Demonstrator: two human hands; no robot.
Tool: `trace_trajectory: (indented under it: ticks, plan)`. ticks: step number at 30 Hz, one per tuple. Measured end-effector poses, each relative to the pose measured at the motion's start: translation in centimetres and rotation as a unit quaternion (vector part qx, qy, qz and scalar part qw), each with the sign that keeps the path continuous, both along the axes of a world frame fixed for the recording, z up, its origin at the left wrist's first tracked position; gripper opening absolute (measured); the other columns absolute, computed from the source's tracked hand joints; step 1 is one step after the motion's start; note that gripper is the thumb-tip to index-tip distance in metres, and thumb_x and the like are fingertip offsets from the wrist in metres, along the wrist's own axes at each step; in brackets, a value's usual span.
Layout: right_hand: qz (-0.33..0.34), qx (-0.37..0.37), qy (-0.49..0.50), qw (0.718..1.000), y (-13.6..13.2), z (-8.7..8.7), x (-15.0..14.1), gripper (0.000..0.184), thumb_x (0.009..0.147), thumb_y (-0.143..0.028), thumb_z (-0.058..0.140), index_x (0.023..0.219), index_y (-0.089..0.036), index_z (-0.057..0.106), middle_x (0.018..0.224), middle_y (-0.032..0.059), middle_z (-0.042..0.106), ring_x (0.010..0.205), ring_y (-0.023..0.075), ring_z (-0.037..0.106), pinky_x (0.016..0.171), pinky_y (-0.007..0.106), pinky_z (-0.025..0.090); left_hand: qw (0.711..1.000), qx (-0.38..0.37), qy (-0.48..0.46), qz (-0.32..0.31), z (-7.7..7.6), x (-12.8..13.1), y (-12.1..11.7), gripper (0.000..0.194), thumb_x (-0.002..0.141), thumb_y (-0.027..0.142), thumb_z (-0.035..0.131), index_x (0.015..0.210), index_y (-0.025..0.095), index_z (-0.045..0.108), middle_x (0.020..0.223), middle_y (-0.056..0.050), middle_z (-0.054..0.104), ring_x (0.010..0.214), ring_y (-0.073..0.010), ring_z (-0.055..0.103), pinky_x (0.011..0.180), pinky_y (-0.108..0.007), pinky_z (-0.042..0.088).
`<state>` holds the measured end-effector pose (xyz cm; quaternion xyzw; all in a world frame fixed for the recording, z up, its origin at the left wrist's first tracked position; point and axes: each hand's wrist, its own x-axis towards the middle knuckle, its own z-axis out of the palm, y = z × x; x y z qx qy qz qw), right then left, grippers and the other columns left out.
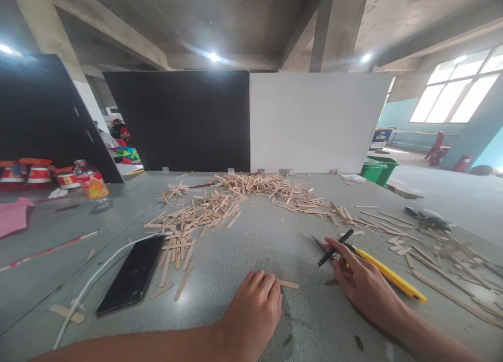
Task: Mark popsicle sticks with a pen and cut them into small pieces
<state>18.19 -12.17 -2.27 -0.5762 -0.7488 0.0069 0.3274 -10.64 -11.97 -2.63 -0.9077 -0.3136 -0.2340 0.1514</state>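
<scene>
My left hand (254,309) lies on the grey table (267,236), its fingers pressed down on one end of a wooden craft stick (288,284). My right hand (363,283) is closed around a black pen (334,248), whose tip points down towards the table just right of that stick. A yellow utility knife (393,275) lies under and beside my right hand. A wide heap of wooden craft sticks (236,197) is spread across the table beyond both hands.
A black phone (131,275) with a white cable (94,281) lies at the left. A plastic bottle (92,186) and red-and-white cups (39,176) stand far left. Black and white boards (251,121) stand upright behind the table. Loose sticks and scraps (444,252) lie at the right.
</scene>
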Motion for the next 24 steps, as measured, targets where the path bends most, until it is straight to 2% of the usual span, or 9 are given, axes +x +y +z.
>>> trace_trajectory:
  ticks: [7, 20, 24]
  plan:
    - [0.019, 0.006, 0.003, 1.0, -0.23, 0.35, -0.22, 0.042, 0.107, -0.036, 0.041, 0.145, -0.019, 0.051, 0.083, 0.0033, 0.073, 0.059, 0.0185, 0.065, 0.059, 0.029, 0.055, 1.0, 0.002, 0.004, -0.004, -0.05, 0.01, -0.05, 0.016, 0.093, 0.005, 0.053, 0.095, 0.015, 0.064, 0.088, -0.007, 0.067, 0.082, -0.0239, 0.067, 0.073, -0.038, 0.059]
    - [0.013, -0.012, -0.008, 1.0, 0.01, 0.28, -0.12, 0.043, 0.107, -0.033, 0.042, 0.146, -0.018, 0.05, 0.08, 0.0019, 0.071, 0.057, 0.0181, 0.061, 0.058, 0.03, 0.052, 1.0, -0.007, 0.005, -0.018, 0.18, 0.16, 0.07, 0.014, 0.092, 0.005, 0.055, 0.094, 0.014, 0.065, 0.088, -0.007, 0.067, 0.083, -0.026, 0.068, 0.073, -0.041, 0.061]
    - [0.018, -0.013, -0.001, 1.0, 0.05, 0.4, -0.16, 0.044, 0.106, -0.033, 0.041, 0.146, -0.018, 0.051, 0.09, 0.0057, 0.075, 0.061, 0.0178, 0.063, 0.059, 0.029, 0.053, 1.0, -0.003, -0.002, -0.016, 0.08, 0.17, 0.1, 0.017, 0.093, 0.004, 0.051, 0.096, 0.014, 0.065, 0.087, -0.007, 0.067, 0.083, -0.0253, 0.068, 0.072, -0.04, 0.061]
